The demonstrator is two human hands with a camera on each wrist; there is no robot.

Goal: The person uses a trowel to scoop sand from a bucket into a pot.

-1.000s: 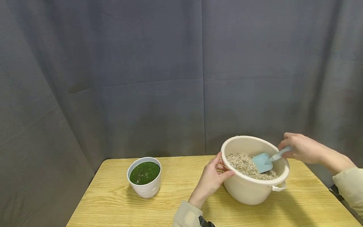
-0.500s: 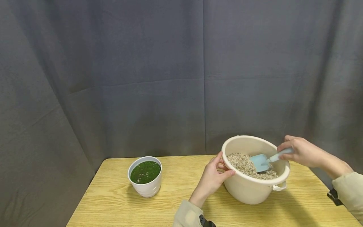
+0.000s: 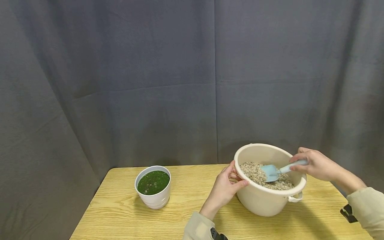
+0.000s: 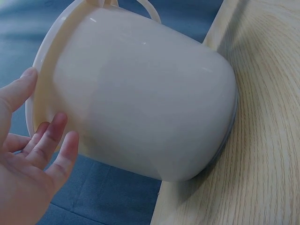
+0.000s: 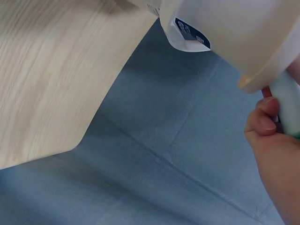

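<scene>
A cream bucket (image 3: 264, 203) with a side handle stands at the right of the wooden table, partly filled with pale brown, coarse grainy material (image 3: 253, 171). My left hand (image 3: 223, 188) grips its left rim; in the left wrist view the thumb is at the rim and several fingers lie by the outer wall. Over the right rim, my right hand (image 3: 319, 166) holds the handle of a light blue scoop (image 3: 292, 166). The scoop's blade (image 3: 270, 172) is in the grains, its front edge partly buried. In the right wrist view the handle (image 5: 288, 103) shows between fingers and thumb.
A white pot (image 3: 154, 200) with a dark green, moss-like surface inside stands on the left of the table (image 3: 192, 216). Grey curtains (image 3: 165, 83) hang close behind the table. Its rounded corner shows in the right wrist view.
My right hand has lowered slightly, and the scoop has swung flatter, its blade moving left into the grains. The left hand, bucket and pot stay in place.
</scene>
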